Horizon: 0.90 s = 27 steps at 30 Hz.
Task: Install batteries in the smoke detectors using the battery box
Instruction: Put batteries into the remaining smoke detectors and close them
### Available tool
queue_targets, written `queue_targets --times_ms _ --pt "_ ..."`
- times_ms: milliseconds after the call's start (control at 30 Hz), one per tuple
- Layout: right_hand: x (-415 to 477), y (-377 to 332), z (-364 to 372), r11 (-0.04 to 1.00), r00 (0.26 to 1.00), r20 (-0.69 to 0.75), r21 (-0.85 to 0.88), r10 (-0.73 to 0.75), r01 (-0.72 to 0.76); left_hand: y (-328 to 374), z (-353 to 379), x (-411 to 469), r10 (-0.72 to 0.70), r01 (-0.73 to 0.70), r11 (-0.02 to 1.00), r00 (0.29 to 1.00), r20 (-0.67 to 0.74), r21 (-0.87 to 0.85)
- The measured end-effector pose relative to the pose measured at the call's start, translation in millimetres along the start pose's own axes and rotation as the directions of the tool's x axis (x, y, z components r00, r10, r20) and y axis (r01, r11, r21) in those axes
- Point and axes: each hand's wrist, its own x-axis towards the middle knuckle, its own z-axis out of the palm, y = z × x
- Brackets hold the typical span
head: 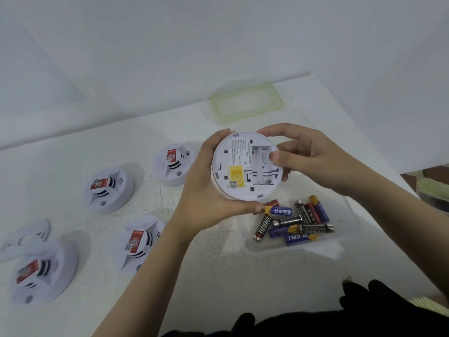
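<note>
A white surface [218, 276], faintly speckled and scuffed, fills the lower half. Behind it rises a plain white wall [170, 45], which meets a second white wall [401, 69] on the right. The light is soft, even and cool, with faint shadows. Past the surface's right edge shows a greenish striped cloth [435, 188].

- You are in a plain indoor room, maybe a home or a small assembly place; I cannot tell which.
- Your worktop [218, 276] is painted white, a little worn, and stands against bare white walls [170, 57].
- A household-type plastic lid [246, 103] and a clear box [267, 249] of loose batteries [295, 226] lie on it, beside four identical smoke detectors [109, 189].
</note>
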Motion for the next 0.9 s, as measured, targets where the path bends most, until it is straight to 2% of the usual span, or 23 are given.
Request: queue_targets --times_ms 133,233,333,367,433,500,567,700,800,900 --pt "9.5 -3.9 -5.9 0.999 0.994 0.111 -0.034 -0.001 0.004 -4.5 -3.2 -0.8 0.033 -0.031 0.998 0.998 0.047 -0.046" --pt "19.1 -8.2 -10.4 0.997 0.986 0.169 -0.080 0.008 0.005 -3.4 -4.9 1.6 0.041 -0.039 0.998 0.999 0.031 -0.047" --pt "33.9 -5.7 -21.3 0.968 0.996 0.089 -0.251 0.021 0.002 -4.3 -8.4 3.5 0.041 -0.040 0.999 0.999 -0.028 0.021" --pt "40.4 -3.1 -26.4 0.926 0.998 0.054 -0.377 0.022 0.000 -4.1 -9.2 2.9 0.041 -0.039 0.998 0.998 -0.054 0.042" --pt "53.8 2.5 -37.0 0.767 0.996 0.032 -0.641 0.080 -0.041 -4.5 -10.6 2.1 0.031 -0.025 0.998 0.995 -0.098 0.062" --pt "64.3 7.2 -43.1 0.627 0.980 0.051 -0.775 0.191 -0.082 -6.3 -11.3 2.0 0.031 -0.022 0.997 0.992 -0.122 0.069" --pt "72.3 11.0 -41.9 0.570 0.954 0.091 -0.817 0.286 -0.092 -7.4 -11.7 2.8 0.034 -0.024 0.998 0.989 -0.143 0.066" --pt "83.8 11.8 -33.1 0.528 0.922 0.144 -0.846 0.359 -0.073 -9.4 -12.4 4.1 0.045 -0.034 0.997 0.988 -0.147 0.071" --pt "91.8 10.4 -31.7 0.488 0.920 0.134 -0.870 0.368 -0.069 -10.7 -12.7 4.2 0.058 -0.043 0.994 0.988 -0.142 0.101" --pt "95.1 10.5 -30.5 0.497 0.930 0.129 -0.865 0.343 -0.063 -10.7 -14.3 3.9 0.059 -0.039 0.991 0.986 -0.156 0.131"
